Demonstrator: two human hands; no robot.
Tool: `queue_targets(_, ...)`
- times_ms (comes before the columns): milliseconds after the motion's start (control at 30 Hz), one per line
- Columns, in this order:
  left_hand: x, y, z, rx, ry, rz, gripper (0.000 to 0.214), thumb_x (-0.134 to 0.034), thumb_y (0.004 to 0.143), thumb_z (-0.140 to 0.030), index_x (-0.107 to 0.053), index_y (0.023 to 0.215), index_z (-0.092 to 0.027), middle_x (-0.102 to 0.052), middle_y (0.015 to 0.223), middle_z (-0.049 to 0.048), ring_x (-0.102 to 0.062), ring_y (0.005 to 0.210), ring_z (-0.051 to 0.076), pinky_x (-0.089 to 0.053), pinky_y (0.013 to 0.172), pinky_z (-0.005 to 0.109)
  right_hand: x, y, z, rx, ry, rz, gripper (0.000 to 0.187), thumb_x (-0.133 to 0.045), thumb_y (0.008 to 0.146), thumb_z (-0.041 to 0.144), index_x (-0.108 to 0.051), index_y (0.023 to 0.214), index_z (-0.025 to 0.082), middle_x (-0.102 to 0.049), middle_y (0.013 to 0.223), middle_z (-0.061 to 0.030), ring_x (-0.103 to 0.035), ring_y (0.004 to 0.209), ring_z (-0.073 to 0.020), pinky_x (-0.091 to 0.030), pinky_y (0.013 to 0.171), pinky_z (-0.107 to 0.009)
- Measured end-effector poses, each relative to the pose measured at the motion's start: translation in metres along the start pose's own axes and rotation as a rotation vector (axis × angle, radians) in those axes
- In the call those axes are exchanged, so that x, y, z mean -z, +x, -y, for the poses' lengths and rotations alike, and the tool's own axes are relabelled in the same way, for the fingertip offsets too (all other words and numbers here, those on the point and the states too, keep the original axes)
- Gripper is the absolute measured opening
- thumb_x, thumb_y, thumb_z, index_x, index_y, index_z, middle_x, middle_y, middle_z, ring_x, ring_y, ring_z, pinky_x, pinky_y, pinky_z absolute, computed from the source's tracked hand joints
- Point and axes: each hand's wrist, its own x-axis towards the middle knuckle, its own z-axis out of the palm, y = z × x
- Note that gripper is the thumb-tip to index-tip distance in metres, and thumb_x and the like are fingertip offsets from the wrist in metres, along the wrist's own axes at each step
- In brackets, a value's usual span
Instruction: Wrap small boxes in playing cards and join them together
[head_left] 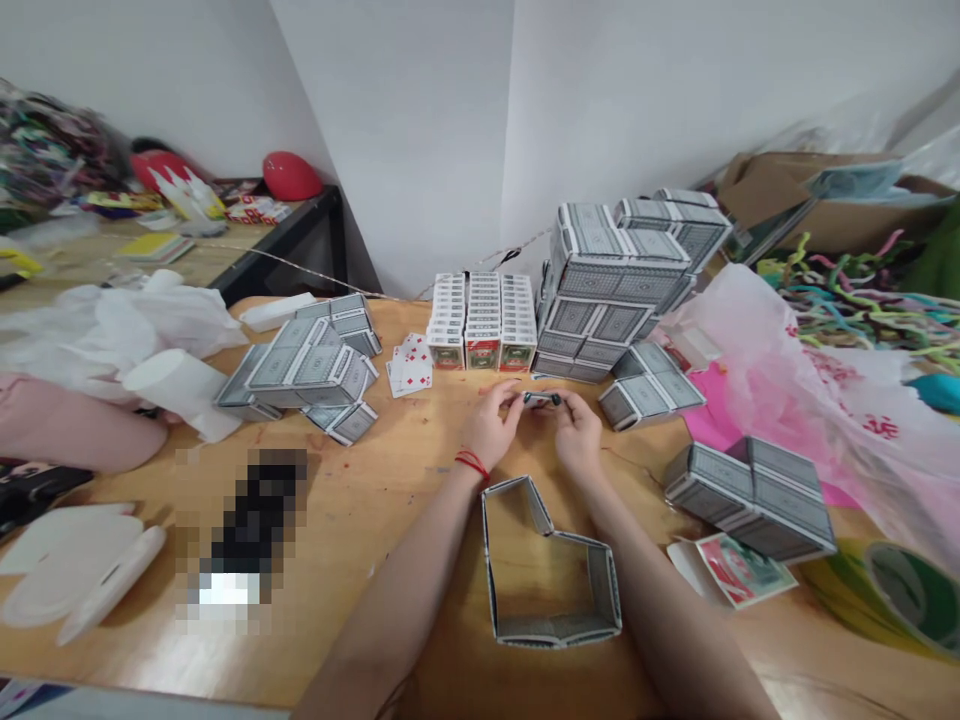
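My left hand [493,424] and my right hand [577,428] meet over the middle of the table, thumbs and fingers closed on a folded playing card [541,400]. It is seen nearly edge-on, so most of it is hidden. Between my forearms lies an L-shaped frame of folded playing cards [556,632], hollow in the middle. Beyond my hands stand rows of card boxes [482,320]. Some loose playing cards [411,368] lie left of those boxes, face up.
A tall structure of grey-patterned card blocks [600,300] stands behind my right hand. More card blocks sit at left [315,365] and right [757,495]. Green tape [892,595], an open card box [739,570], a white roll [180,385] and a pixelated dark object [255,520] surround the work.
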Motion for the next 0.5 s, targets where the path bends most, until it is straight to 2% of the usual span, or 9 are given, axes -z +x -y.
queue_targets(100,-0.0005,0.0029,0.0053,0.093,-0.066,0.047,0.028,-0.052,0.079,-0.028,-0.049,0.105,-0.018,-0.063,0.083,0.0037,-0.061,0.071,0.012,-0.05,0.063,0.024,-0.0026,0.0039,-0.0029,-0.147,0.243,0.019,0.023,-0.043,0.08,0.036,-0.053,0.086,0.017,-0.064,0.076,-0.0062,-0.062,0.063,-0.0184,-0.052,0.056,-0.033)
queue_targets(200,-0.001,0.0044,0.0086,0.091,-0.034,0.121,0.017,-0.053,0.077,-0.025,-0.053,0.093,-0.018,-0.062,0.08,0.0027,-0.059,0.066,0.011,-0.048,0.06,0.023,-0.0034,0.007,-0.0031,-0.22,0.37,-0.006,0.024,-0.048,0.077,0.041,-0.051,0.081,0.017,-0.062,0.071,-0.004,-0.061,0.057,-0.0165,-0.051,0.052,-0.031)
queue_targets(267,-0.0006,0.0049,0.0089,0.049,0.004,0.146,0.009,-0.051,0.078,-0.021,-0.055,0.085,-0.018,-0.061,0.078,0.0022,-0.057,0.068,0.012,-0.046,0.062,0.024,-0.0032,0.0079,-0.0012,-0.249,0.364,-0.042,0.026,-0.053,0.074,0.042,-0.051,0.08,0.017,-0.06,0.067,-0.0019,-0.058,0.052,-0.0144,-0.05,0.048,-0.029)
queue_targets(367,0.0008,0.0059,0.0073,0.005,0.018,0.14,0.008,-0.05,0.077,-0.015,-0.057,0.08,-0.018,-0.06,0.078,0.0025,-0.056,0.074,0.013,-0.045,0.067,0.026,-0.0023,0.0077,0.0027,-0.239,0.258,-0.069,0.031,-0.059,0.069,0.044,-0.054,0.082,0.016,-0.059,0.069,-0.0011,-0.054,0.05,-0.0119,-0.047,0.043,-0.025)
queue_targets(500,0.0004,0.0081,0.0058,0.082,-0.136,0.091,0.015,-0.052,0.074,-0.012,-0.059,0.085,-0.018,-0.059,0.083,0.0037,-0.054,0.077,0.013,-0.044,0.069,0.025,-0.0013,0.0064,0.0055,-0.202,0.144,-0.009,0.032,-0.057,0.07,0.045,-0.058,0.083,0.015,-0.06,0.072,-0.0027,-0.051,0.05,-0.0107,-0.042,0.041,-0.022)
